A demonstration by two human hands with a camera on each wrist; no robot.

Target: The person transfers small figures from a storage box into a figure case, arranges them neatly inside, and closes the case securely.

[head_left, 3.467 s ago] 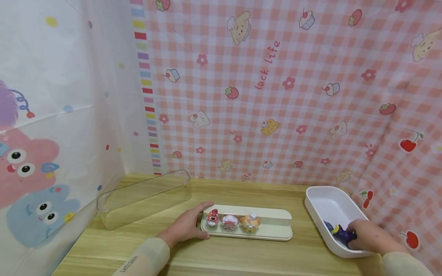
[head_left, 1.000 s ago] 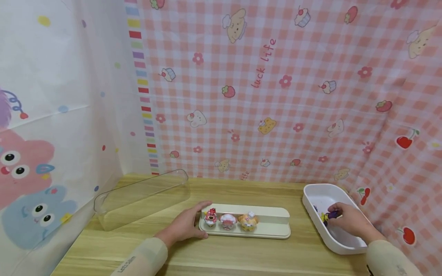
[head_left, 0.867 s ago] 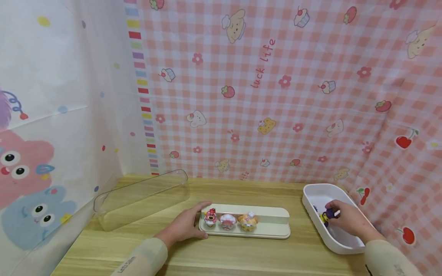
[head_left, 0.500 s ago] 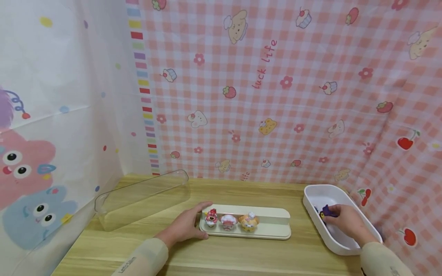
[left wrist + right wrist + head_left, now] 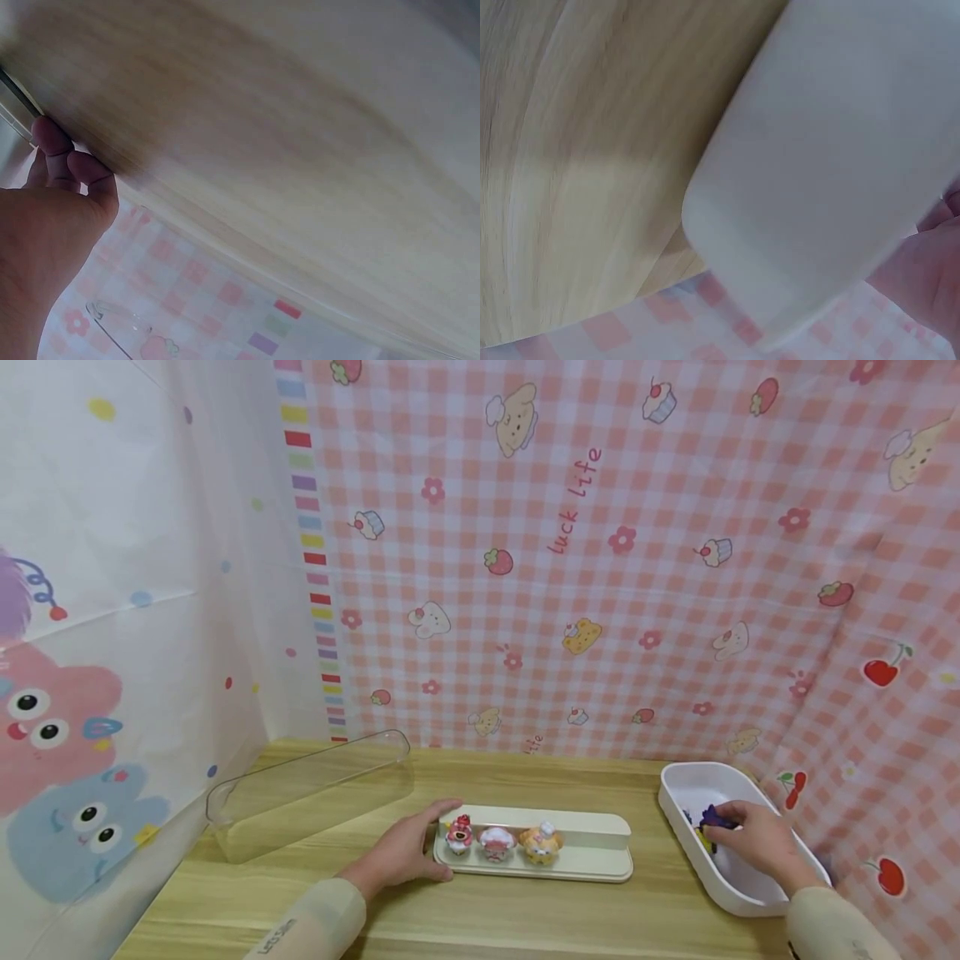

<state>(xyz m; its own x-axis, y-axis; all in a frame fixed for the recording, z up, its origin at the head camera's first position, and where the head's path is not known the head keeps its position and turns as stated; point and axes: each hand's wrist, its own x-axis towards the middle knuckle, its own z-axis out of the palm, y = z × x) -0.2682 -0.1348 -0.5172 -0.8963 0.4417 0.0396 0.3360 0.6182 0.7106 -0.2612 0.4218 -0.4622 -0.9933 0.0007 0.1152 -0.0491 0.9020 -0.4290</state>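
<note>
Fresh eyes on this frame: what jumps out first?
Three small cupcake-like figures stand in a row on a cream tray at the middle of the wooden table, with the left hand resting on the tray's left end. At the right, the right hand pinches a dark purple toy inside a white bin. A clear cover lies at the back left.

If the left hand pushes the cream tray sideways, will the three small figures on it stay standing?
Probably not all. The three figures stand loose and upright in the cream tray, so a quick push could tip them. The tray looks flat and stiff and would likely slide easily on the smooth wooden table; the left hand rests at its end.
</note>
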